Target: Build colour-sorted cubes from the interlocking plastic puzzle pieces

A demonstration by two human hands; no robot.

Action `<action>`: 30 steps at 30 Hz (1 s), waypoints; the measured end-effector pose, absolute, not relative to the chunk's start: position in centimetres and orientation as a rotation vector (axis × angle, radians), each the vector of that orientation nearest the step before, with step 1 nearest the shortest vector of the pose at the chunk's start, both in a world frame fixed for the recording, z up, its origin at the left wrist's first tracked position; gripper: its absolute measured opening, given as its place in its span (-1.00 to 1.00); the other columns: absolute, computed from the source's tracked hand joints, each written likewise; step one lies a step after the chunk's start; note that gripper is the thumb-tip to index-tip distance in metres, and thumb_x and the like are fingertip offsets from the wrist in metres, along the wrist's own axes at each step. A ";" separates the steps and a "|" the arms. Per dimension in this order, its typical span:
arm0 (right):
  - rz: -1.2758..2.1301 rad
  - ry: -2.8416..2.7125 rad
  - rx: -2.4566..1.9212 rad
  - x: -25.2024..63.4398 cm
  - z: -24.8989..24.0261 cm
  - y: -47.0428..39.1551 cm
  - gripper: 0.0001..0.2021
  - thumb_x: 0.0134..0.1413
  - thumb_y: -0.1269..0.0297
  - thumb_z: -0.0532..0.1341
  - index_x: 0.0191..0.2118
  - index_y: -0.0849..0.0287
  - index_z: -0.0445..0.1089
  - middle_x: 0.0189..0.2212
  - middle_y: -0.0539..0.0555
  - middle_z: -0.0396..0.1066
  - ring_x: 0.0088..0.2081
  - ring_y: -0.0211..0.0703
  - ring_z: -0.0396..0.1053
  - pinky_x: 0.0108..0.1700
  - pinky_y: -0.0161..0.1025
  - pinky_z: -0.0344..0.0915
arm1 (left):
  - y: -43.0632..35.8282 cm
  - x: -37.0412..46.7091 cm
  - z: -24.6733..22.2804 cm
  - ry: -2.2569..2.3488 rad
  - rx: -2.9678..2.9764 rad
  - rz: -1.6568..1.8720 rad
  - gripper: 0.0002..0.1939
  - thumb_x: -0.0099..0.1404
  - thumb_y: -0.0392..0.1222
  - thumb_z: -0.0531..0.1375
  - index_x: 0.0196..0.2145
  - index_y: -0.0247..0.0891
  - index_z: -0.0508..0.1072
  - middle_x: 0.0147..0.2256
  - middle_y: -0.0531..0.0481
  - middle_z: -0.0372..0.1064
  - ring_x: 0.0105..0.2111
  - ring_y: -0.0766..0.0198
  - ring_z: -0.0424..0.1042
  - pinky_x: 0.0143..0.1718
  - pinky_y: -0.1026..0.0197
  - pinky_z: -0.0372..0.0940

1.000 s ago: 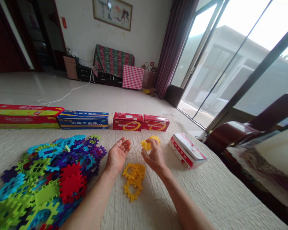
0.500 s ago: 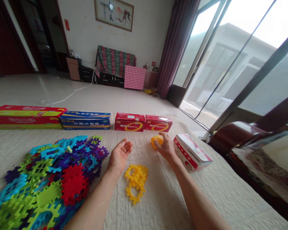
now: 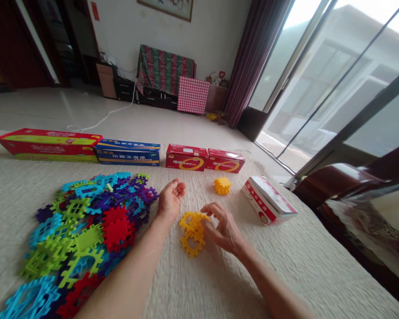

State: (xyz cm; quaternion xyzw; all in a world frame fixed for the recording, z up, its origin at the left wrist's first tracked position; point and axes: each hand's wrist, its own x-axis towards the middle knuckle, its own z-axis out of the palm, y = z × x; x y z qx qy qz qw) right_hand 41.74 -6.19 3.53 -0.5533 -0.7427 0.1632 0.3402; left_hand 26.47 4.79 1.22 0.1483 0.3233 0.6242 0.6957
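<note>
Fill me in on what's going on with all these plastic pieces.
A person is sorting through yellow pieces with bare hands. The right hand is open at the loose yellow pieces; whether it touches them is hard to tell. The left hand is half-curled beside them, with nothing visible in it. A neat yellow stack stands farther off, near the white-and-red box. The mixed-colour pile lies to the left on the quilted cover.

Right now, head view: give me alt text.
Person's right hand at yellow notched pieces on a pale cover; left hand, loosely curled, beside a multicoloured heap of similar pieces. Beyond stand a yellow stack and a row of four boxes.
</note>
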 end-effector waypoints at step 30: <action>0.274 -2.081 -1.594 40.1 2.2 -6.8 -0.88 0.01 0.45 0.14 -0.28 0.13 0.29 -0.27 0.06 0.35 -0.23 -0.14 0.28 -0.12 -0.17 0.19 | 4.8 26.8 1.0 0.752 0.409 1.399 -0.81 0.05 -0.25 0.20 -0.33 -0.33 0.45 -0.49 -0.04 0.44 -0.44 0.32 0.44 -0.37 0.29 0.26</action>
